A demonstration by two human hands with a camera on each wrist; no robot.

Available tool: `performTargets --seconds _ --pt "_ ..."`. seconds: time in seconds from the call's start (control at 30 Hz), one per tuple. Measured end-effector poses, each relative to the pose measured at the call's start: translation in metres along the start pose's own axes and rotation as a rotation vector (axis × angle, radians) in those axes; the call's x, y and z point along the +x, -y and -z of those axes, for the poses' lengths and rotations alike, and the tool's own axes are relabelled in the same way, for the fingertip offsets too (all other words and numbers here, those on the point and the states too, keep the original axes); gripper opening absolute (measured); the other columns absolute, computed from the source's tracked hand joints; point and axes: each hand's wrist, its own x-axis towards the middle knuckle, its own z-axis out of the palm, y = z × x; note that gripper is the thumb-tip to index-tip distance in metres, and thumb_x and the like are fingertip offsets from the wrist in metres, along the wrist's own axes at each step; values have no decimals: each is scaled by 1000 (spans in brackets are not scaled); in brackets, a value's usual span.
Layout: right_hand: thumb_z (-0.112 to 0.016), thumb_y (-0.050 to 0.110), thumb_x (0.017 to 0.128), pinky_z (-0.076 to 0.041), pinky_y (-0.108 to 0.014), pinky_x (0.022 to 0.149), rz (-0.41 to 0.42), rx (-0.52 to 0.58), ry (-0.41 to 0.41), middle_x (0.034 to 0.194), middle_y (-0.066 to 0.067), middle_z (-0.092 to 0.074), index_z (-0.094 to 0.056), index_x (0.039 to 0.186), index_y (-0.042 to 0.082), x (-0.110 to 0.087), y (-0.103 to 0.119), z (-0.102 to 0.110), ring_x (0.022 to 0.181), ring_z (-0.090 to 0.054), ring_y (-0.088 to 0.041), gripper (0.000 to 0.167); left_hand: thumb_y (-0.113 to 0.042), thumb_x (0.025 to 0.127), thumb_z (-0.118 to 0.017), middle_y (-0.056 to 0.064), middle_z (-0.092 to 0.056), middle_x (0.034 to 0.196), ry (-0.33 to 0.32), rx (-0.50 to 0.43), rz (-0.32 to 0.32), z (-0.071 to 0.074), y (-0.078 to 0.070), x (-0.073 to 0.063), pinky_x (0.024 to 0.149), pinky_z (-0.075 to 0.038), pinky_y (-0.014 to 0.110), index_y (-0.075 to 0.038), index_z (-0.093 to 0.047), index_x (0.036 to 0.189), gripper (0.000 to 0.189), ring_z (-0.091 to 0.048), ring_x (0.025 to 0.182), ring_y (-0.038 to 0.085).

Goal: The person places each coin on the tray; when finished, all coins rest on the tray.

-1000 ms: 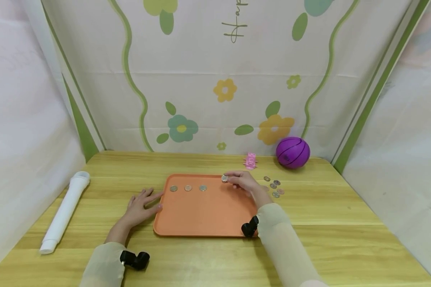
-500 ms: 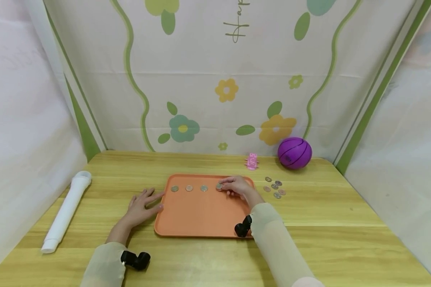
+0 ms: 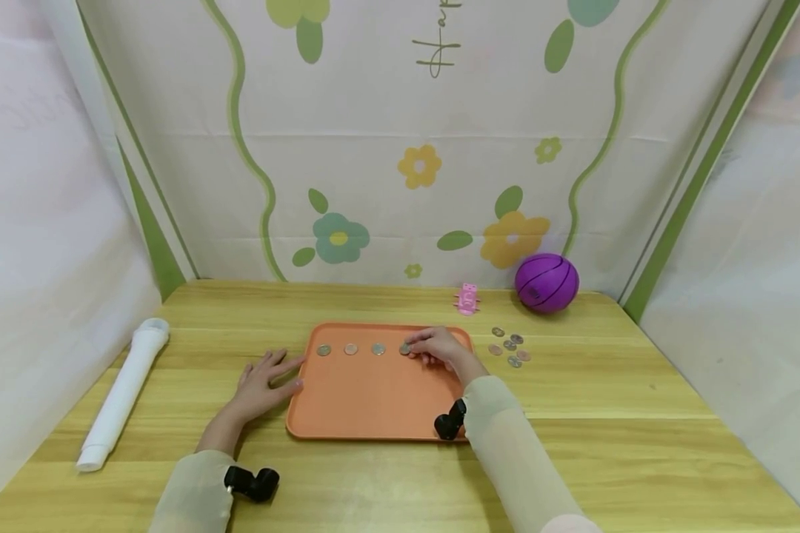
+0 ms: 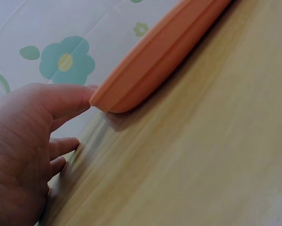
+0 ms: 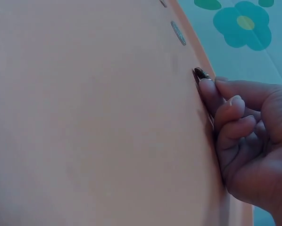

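An orange tray (image 3: 367, 400) lies on the wooden table. Three coins sit in a row along its far side: a silvery coin (image 3: 324, 350), a coppery coin (image 3: 350, 349) and another silvery coin (image 3: 378, 349). At the right end of that row my right hand (image 3: 442, 348) pinches a coin (image 3: 405, 349) between thumb and finger. The right wrist view shows this coin (image 5: 201, 73) tilted at the fingertips, close to the tray surface. My left hand (image 3: 258, 386) has its fingers spread, with fingertips touching the tray's left rim (image 4: 101, 102).
Several loose coins (image 3: 510, 346) lie on the table right of the tray. Behind them are a pink plastic piece (image 3: 467, 299) and a purple ball (image 3: 547, 283). A white tube (image 3: 123, 396) lies at the left. A flowered cloth (image 3: 373, 170) hangs behind the table.
My right hand has brought its coin from the tray's far rim leftward and nearer, down to the row's right end. Over the last half second it barely moved. My left hand stays at the rim.
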Motion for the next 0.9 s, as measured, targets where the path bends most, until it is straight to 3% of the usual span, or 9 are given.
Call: performTargets --seconds 0.23,0.47,0.7,0.9 --pt "-57 6 83 -37 -21 42 -8 101 19 73 -10 -62 -58 110 -3 -2 -1 3 44 -42 -9 28 -31 82 -58 26 -24 134 -3 1 -9 0 -2 -1 92 2 59 -10 -47 126 50 -9 123 44" --pt "-56 9 84 -35 -22 46 25 119 20 82 -9 -63 -53 115 -4 -7 12 13 50 -44 -10 34 -31 82 -58 26 -25 133 -15 -2 -12 1 -3 -1 92 2 59 -10 -48 126 50 -10 123 43" --pt "-56 10 84 -33 -23 47 88 125 8 85 -12 -61 -49 120 -4 -20 28 34 47 -40 -8 39 -32 82 -58 27 -24 133 -11 -1 -11 2 -3 -1 91 1 60 -9 -47 126 50 -10 122 45" --pt "-58 12 83 -34 -22 48 131 103 -20 91 -17 -60 -48 120 -5 -35 27 60 50 -42 -8 42 -32 82 -57 26 -24 134 0 -5 -4 1 -1 -1 92 2 59 -10 -47 127 51 -8 123 43"
